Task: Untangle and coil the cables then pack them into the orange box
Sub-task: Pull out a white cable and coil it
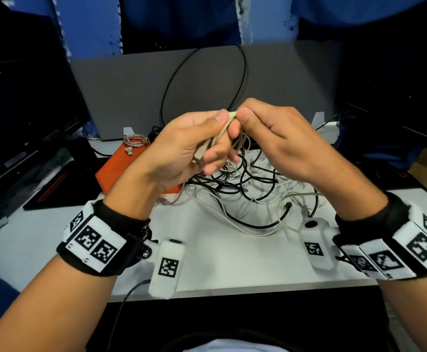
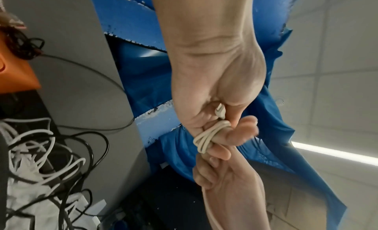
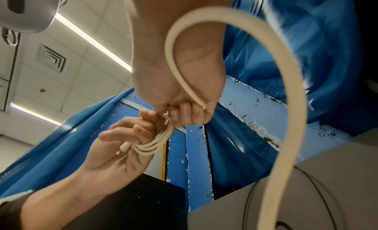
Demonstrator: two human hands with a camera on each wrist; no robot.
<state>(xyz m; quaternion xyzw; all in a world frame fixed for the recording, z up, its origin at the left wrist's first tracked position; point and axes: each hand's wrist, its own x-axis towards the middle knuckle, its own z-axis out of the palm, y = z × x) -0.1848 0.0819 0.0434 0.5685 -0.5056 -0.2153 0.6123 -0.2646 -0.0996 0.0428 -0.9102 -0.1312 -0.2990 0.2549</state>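
Both hands are raised above the table. My left hand (image 1: 207, 143) holds a beige cable (image 1: 220, 134) wound in a few loops around its fingers, the plug end (image 1: 197, 157) lying across the palm. The loops (image 2: 206, 136) and the plug (image 2: 220, 111) show in the left wrist view. My right hand (image 1: 265, 125) pinches the same cable at the top of the coil, and its free length (image 3: 286, 81) arcs past the right wrist camera. The coil (image 3: 151, 146) hangs from the left fingers. The orange box (image 1: 116, 171) lies on the table at the left, partly hidden by my left hand.
A tangle of black and white cables (image 1: 245, 189) covers the white table (image 1: 232, 262) under my hands. A braided metal cable (image 1: 133, 142) lies coiled on the orange box. A grey panel (image 1: 131, 97) stands behind, with a black cable loop in front of it. Dark monitors stand at left and right.
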